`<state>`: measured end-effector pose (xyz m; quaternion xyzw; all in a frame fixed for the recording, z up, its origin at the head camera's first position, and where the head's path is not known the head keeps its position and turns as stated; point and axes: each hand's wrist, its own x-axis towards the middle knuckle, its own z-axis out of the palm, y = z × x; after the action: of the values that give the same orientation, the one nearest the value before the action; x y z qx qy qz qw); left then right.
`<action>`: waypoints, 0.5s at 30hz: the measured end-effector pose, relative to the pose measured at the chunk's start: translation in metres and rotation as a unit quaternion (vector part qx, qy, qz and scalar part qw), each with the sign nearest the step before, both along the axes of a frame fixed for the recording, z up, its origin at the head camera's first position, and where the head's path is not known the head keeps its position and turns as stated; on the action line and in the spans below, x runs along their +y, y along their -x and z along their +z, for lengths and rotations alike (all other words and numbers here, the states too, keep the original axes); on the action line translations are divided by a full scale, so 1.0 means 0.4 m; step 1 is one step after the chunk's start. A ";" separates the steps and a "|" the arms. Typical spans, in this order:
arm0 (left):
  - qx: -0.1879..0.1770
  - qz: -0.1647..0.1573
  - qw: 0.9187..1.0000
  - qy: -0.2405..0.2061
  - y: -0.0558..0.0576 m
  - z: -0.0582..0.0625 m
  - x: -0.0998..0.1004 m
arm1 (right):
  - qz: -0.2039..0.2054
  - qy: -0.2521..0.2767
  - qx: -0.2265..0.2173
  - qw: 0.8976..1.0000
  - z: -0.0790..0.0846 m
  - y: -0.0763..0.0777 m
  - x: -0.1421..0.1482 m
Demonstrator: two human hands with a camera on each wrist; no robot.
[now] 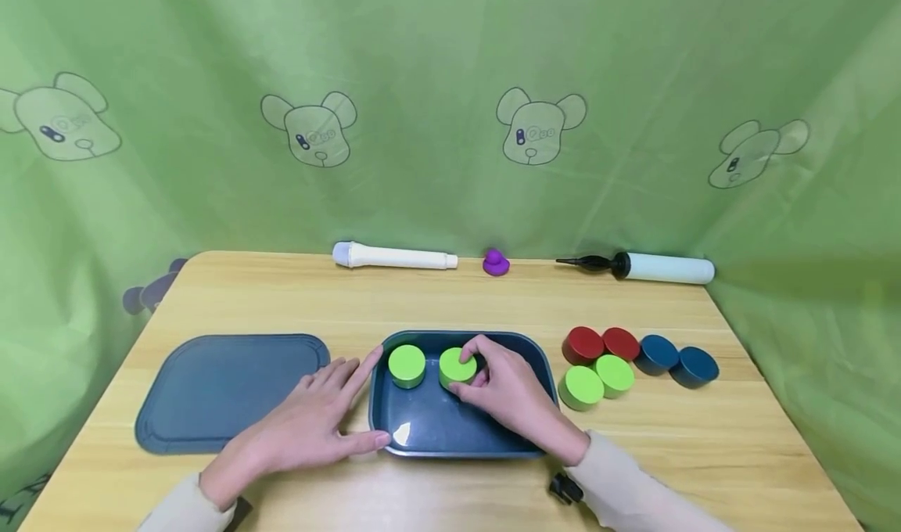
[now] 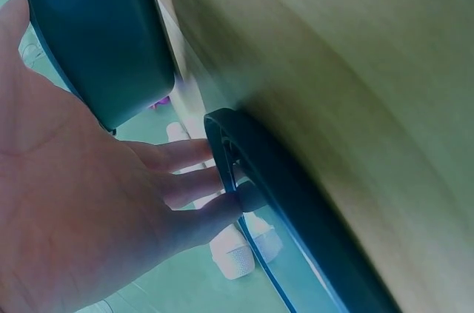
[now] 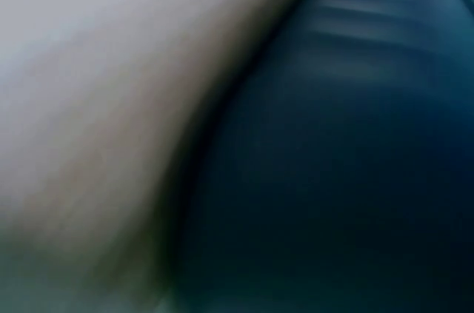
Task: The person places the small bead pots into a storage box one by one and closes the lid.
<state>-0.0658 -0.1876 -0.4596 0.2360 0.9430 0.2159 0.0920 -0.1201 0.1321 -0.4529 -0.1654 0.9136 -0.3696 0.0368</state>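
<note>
In the head view a dark blue tray sits on the table with a green cylinder in its far left corner. To the right of that one, my right hand pinches a second green cylinder inside the tray. My left hand lies at the tray's left side, fingers stretched out. Its thumb and index fingertips are at the left rim. In the left wrist view the other fingers reach the edge of a blue lid. The right wrist view shows the tray wall and hides the fingers.
Right of the tray stand two red cylinders, two green cylinders and two blue cylinders. Along the back edge lie a white microphone, a purple knobbed piece and a hand pump. Green curtains enclose the table.
</note>
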 end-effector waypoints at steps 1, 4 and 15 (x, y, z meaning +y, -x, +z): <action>-0.002 0.000 1.000 0.001 -0.001 -0.001 0.000 | 0.003 -0.001 -0.001 1.000 -0.001 -0.001 -0.003; -0.005 0.001 1.000 0.001 -0.003 0.000 -0.001 | 0.009 -0.004 0.004 1.000 -0.003 -0.001 -0.009; -0.009 0.001 1.000 0.003 -0.002 0.002 0.002 | 0.003 0.011 -0.014 1.000 0.001 -0.004 -0.011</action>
<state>-0.0652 -0.1870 -0.4589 0.2325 0.9432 0.2149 0.1009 -0.1186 0.1278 -0.4525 -0.1630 0.9086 -0.3815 0.0493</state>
